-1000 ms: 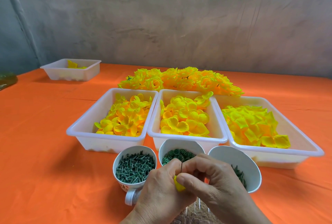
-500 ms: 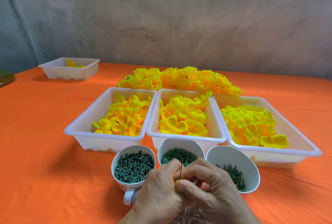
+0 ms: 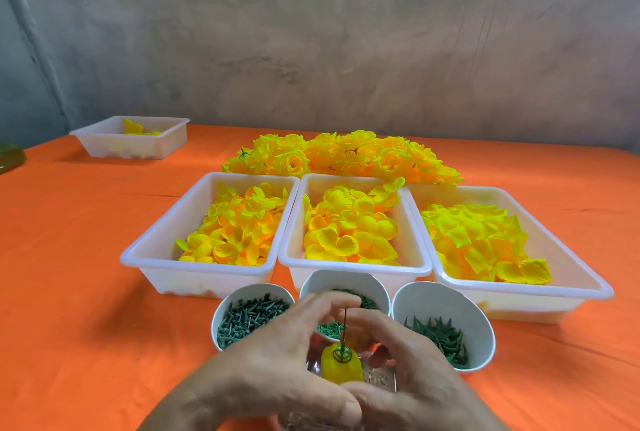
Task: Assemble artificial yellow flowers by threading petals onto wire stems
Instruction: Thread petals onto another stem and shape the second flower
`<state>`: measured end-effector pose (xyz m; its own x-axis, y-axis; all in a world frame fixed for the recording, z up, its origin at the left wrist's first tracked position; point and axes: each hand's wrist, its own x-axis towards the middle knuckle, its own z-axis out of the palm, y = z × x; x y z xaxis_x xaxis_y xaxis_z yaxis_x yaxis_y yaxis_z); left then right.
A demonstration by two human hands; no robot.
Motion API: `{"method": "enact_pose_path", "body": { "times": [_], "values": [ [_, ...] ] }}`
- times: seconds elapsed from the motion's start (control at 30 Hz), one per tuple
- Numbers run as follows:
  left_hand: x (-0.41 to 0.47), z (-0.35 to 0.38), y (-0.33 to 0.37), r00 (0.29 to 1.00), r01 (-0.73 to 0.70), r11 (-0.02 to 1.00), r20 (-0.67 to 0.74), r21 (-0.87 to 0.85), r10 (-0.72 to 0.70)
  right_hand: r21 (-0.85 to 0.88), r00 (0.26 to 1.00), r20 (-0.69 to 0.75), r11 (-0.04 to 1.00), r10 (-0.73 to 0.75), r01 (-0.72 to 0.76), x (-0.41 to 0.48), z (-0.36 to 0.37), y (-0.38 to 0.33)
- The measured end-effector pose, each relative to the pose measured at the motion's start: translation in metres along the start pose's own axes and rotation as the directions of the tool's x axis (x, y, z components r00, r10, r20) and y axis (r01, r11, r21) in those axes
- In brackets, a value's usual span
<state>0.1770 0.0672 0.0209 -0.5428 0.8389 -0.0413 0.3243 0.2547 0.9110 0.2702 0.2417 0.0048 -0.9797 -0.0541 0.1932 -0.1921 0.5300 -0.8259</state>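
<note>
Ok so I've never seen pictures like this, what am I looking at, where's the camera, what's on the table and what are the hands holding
No machine: a person works bare-handed, filmed by one camera on their head looking forward and down. On the orange cloth sit a left tray, middle tray and right tray of loose yellow petals, finished flowers heaped behind them, and a small tray far left. Nearer, a left cup, middle cup and right cup hold green parts. The left hand and right hand curl round a yellow bud with a green ring on it and a thin wire stem standing up. Which fingers pinch it is blurred.
</note>
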Motion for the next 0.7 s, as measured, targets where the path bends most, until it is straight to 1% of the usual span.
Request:
{"method": "enact_pose_path", "body": {
  "times": [0.03,0.1,0.23,0.3,0.43,0.6,0.7],
  "values": [
    [0.002,-0.006,-0.008,1.0,-0.007,1.0,-0.002,-0.02,0.007,0.004,1.0,0.004,1.0,0.021,-0.021,0.0,-0.001,0.003],
    [0.003,-0.014,-0.016,0.995,-0.048,0.997,-0.089,-0.057,0.043,0.022,0.999,-0.043,0.999,0.028,-0.027,0.0,-0.001,0.006],
    [0.003,-0.012,-0.027,0.97,-0.123,0.989,-0.223,-0.086,0.101,0.189,0.979,-0.201,0.982,0.044,-0.006,0.003,0.006,0.002],
    [0.004,-0.007,-0.03,0.955,-0.149,0.988,-0.268,-0.051,0.13,0.209,0.976,-0.213,0.978,0.046,0.0,0.004,0.008,0.002],
    [0.005,-0.004,-0.031,0.952,-0.161,0.985,-0.274,-0.055,0.14,0.193,0.98,-0.2,0.981,0.023,0.016,0.002,0.007,0.003],
    [0.005,-0.008,-0.029,0.948,-0.192,0.981,-0.253,0.036,0.195,0.149,0.984,-0.177,0.988,-0.002,0.029,0.004,0.005,-0.001],
    [0.005,-0.007,-0.029,0.962,-0.168,0.986,-0.221,-0.02,0.159,0.158,0.988,-0.157,0.987,-0.009,0.034,0.005,0.005,0.001]
  ]
}}
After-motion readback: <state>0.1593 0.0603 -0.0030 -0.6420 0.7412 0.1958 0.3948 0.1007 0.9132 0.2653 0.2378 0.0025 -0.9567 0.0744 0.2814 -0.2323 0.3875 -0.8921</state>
